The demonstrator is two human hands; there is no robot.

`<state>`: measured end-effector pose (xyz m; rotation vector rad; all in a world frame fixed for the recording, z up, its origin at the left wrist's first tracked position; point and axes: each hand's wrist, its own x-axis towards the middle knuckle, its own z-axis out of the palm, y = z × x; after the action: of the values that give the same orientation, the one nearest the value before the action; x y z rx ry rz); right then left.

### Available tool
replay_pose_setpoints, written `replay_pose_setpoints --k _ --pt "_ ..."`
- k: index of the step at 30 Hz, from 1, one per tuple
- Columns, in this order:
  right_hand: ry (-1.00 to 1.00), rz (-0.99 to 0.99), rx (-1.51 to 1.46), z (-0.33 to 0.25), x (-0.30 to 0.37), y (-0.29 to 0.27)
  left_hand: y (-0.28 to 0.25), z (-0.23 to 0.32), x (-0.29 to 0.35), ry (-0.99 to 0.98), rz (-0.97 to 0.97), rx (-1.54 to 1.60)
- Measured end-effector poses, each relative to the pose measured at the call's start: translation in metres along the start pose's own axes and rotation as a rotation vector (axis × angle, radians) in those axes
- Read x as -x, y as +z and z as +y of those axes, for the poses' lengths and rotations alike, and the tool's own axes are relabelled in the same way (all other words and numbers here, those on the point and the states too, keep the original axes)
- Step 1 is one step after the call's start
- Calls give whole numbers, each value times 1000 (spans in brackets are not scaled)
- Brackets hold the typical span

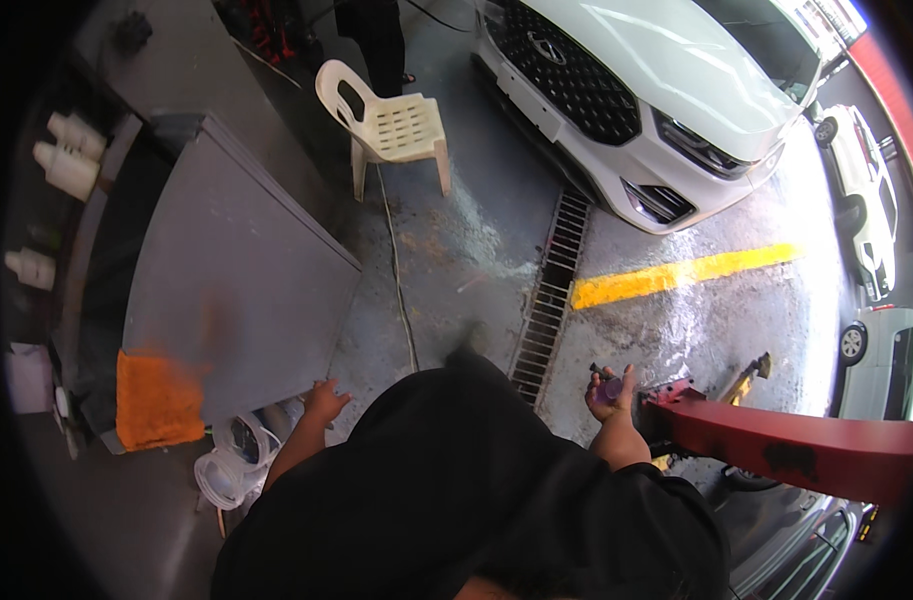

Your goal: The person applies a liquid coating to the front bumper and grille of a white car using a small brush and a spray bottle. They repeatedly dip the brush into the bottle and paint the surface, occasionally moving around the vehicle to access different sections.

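My right hand (619,412) is closed around a small purple bottle (608,391) with a dark top, held low at my right side near the red lift post (776,440). My left hand (324,404) hangs at my other side with its fingers apart and nothing in it. It is nearest to the corner of a grey cabinet (241,260) and to some clear plastic buckets (219,478). An orange cloth (158,402) drapes over the cabinet's near end.
Ahead, a cream plastic chair (406,127) stands beside a white car (676,95). A floor drain grate (553,290) runs toward me, with a yellow painted line (686,275) on its right. A cable (398,270) crosses the floor. A person's dark-clothed legs (376,45) show beyond the chair.
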<state>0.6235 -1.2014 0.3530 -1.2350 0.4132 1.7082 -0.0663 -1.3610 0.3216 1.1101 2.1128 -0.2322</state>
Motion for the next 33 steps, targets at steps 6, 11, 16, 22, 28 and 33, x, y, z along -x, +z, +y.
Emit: replay_pose_setpoints --k 6,11,16,22,28,33 --pt "38 -21 76 -12 -80 82 -69 24 -22 131 -53 104" --pt "87 -139 80 -35 -132 151 -79 45 -30 120 186 73" --pt "110 -225 174 -56 -147 215 -103 110 -41 136 364 208" --pt "52 -161 183 -62 -149 273 -122 154 -116 142 375 196" --pt "-79 -53 -42 -76 -159 305 -187 209 -228 46 166 195" --pt "-234 0 -110 -78 -134 313 -271 249 -349 106 167 122"
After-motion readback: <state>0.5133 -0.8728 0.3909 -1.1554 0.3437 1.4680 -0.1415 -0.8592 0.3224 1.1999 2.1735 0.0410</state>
